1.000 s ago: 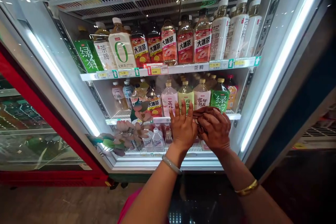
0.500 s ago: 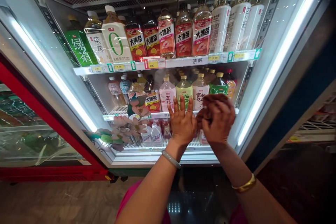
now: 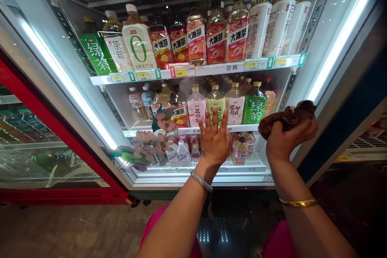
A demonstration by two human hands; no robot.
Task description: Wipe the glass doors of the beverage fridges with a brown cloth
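Observation:
My right hand (image 3: pixel 287 137) grips a crumpled brown cloth (image 3: pixel 288 119) near the right side of the glass-fronted drinks fridge. My left hand (image 3: pixel 214 139) is spread flat, fingers pointing up, in front of the middle and lower shelves; it appears to rest on the glass door. Behind its fingertips stand a yellow-green labelled bottle (image 3: pixel 215 98) and a pink labelled bottle (image 3: pixel 196 105). A green tea bottle (image 3: pixel 254 105) shows between my two hands. A flower decal (image 3: pixel 154 141) is on the glass to the left of my left hand.
Several bottles line the upper shelf (image 3: pixel 208 68) behind the glass. A bright light strip (image 3: pixel 341 40) runs down the fridge's right side. To the left stands a red-framed fridge (image 3: pixel 75 141). Brown floor (image 3: pixel 99 225) lies below, and dark shelving is at the right.
My right hand has moved right with the brown cloth, away from my left hand, uncovering the green tea bottle. The left hand stays against nearly the same spot; the view has shifted slightly.

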